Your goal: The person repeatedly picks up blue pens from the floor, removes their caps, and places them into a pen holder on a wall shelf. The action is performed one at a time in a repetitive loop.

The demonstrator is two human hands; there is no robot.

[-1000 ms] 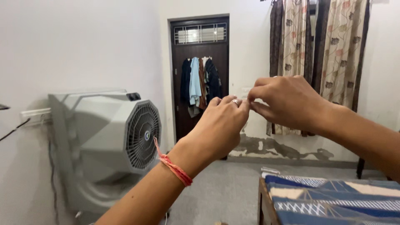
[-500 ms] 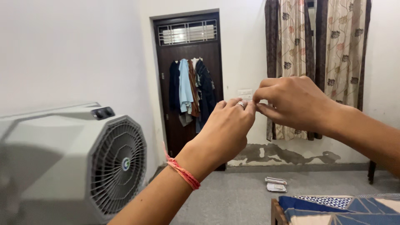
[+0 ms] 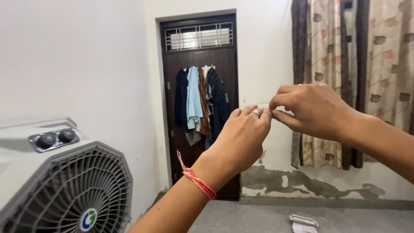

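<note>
Both hands up in the air, close together, fingertips meeting in front of the wall. Left hand (image 3: 241, 138) raised with its back to the camera, fingers curled, a silver ring (image 3: 256, 113) on one finger near the top. Orange-red thread band (image 3: 196, 180) tied around the left wrist, loose end sticking up. Right hand (image 3: 312, 110) reaching in from the right side, thumb and first finger pinched tight right at the ring finger of the left hand. Too small to tell if something tiny sits in that pinch or only the ring finger itself.

Far left, down low: big grey air cooler (image 3: 64, 190) with a round slatted fan grille and two dark knobs (image 3: 54, 139) on top. Plain white wall behind it. Next, in the middle: dark brown door (image 3: 200, 56) with a barred window at the top, clothes (image 3: 200, 101) hanging on it, blue, brown and dark ones. Below, right of the door, wall paint peeling in a grey patch (image 3: 310, 183) near the floor. Small pile of papers (image 3: 304, 222) lying on the grey floor. Far right: long flowery curtains (image 3: 345, 64), cream with dark brown strips.
</note>
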